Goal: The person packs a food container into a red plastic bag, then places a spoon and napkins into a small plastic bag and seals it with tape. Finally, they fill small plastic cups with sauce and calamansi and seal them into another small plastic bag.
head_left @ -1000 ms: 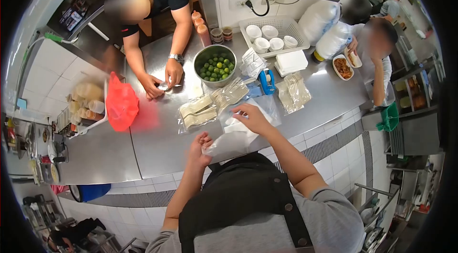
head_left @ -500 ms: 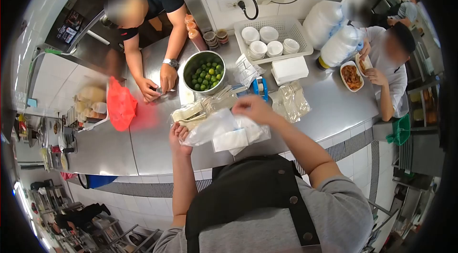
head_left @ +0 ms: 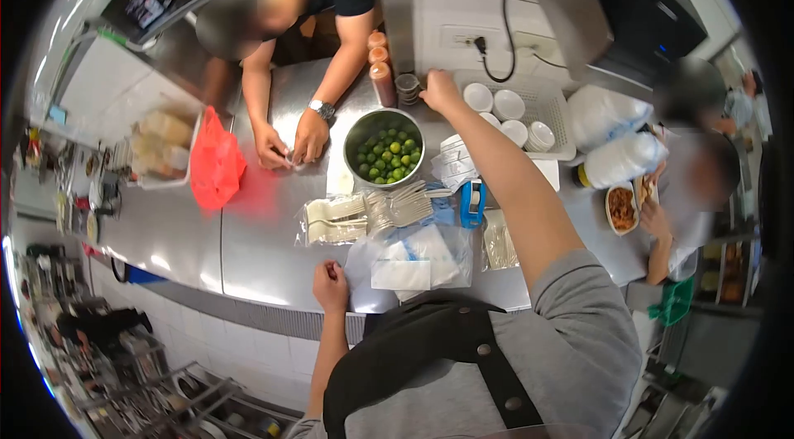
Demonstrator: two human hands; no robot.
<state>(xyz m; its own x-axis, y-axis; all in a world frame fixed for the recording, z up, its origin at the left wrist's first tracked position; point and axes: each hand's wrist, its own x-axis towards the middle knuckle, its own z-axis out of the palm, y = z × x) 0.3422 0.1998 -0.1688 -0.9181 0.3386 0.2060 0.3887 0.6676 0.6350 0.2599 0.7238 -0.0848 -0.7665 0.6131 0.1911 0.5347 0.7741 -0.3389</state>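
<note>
My right hand (head_left: 441, 94) reaches to the back of the counter, its fingers closed beside a stack of small lidded cups (head_left: 407, 89); what they hold is hidden. Near the front edge, my left hand (head_left: 331, 286) is curled with nothing visible in it, just left of a clear plastic bag (head_left: 361, 261). White napkins (head_left: 401, 275) lie on the bag. Behind it are packs of plastic forks (head_left: 337, 220) and a blue tape dispenser (head_left: 472, 203). A steel pot of green limes (head_left: 385, 149) stands left of my right forearm.
Across the steel counter (head_left: 269, 261), a co-worker's hands (head_left: 289, 145) meet near a red bag (head_left: 215, 162). Sauce bottles (head_left: 381, 83) stand at the back. A basket (head_left: 562, 112) holds white bowls. At right, another person is beside a food tray (head_left: 621, 209).
My right hand has moved from above the plastic bag to the small cups at the back. My left hand has let go of the bag and come nearer the front edge. The view has shifted.
</note>
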